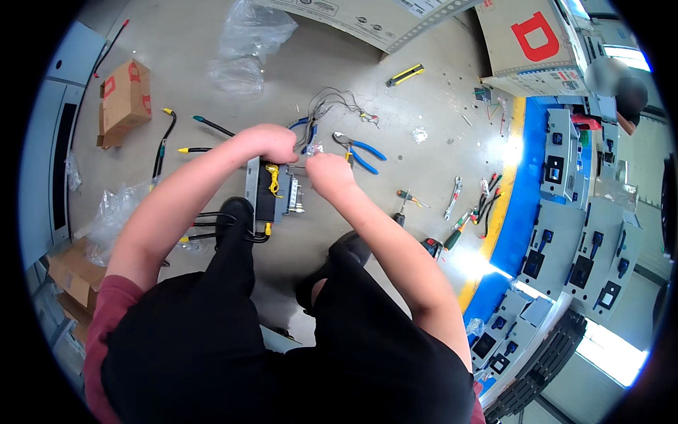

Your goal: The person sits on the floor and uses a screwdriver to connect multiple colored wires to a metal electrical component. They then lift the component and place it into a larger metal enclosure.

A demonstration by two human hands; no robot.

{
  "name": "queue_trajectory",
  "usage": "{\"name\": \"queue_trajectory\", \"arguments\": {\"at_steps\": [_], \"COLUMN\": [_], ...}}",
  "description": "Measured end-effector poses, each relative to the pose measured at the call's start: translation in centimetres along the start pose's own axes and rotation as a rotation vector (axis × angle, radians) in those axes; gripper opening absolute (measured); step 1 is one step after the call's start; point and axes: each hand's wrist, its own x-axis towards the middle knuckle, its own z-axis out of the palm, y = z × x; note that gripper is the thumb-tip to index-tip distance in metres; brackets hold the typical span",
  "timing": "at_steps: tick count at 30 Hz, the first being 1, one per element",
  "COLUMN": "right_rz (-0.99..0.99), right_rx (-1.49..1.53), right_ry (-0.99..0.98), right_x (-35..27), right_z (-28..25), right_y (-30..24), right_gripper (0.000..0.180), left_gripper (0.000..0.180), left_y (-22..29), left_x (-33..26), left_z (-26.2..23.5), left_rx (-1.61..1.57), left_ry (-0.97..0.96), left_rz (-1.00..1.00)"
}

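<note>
My left hand (280, 143) is closed just above a black and grey electrical unit (265, 194) on the floor between my feet. A coil of yellow wire (273, 180) lies on top of the unit. Close by on the right, my right hand (330, 173) is curled shut with its knuckles up, near the unit's terminal side. A small clear plastic scrap (316, 148) shows between the hands. What the fingers of either hand hold is hidden. Thin dark wires (332, 99) and a blue-handled tool (305, 134) lie just beyond them.
Blue-handled pliers (366, 153), a yellow utility knife (405, 75), a wrench (453, 198) and a screwdriver (458, 230) lie right. Black cables (164, 145), a cardboard box (126, 102) and plastic film (247, 42) are left. Grey cabinets (558, 244) stand past a blue strip.
</note>
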Motion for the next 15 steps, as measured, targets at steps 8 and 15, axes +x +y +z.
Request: {"name": "queue_trajectory", "arguments": {"at_steps": [8,15], "right_rz": [0.07,0.142], "right_rx": [0.023,0.098], "right_ry": [0.069,0.167], "right_x": [-0.3,0.1], "right_z": [0.8,1.1], "right_y": [0.3,0.3], "right_gripper": [0.016,0.016], "left_gripper": [0.047,0.043], "left_y": [0.5,0.1], "left_x": [0.7,4.4], "left_z": [-0.7,0.4], "left_rx": [-0.018,-0.106], "left_ry": [-0.059,-0.192], "left_rz": [0.019,-0.07]}}
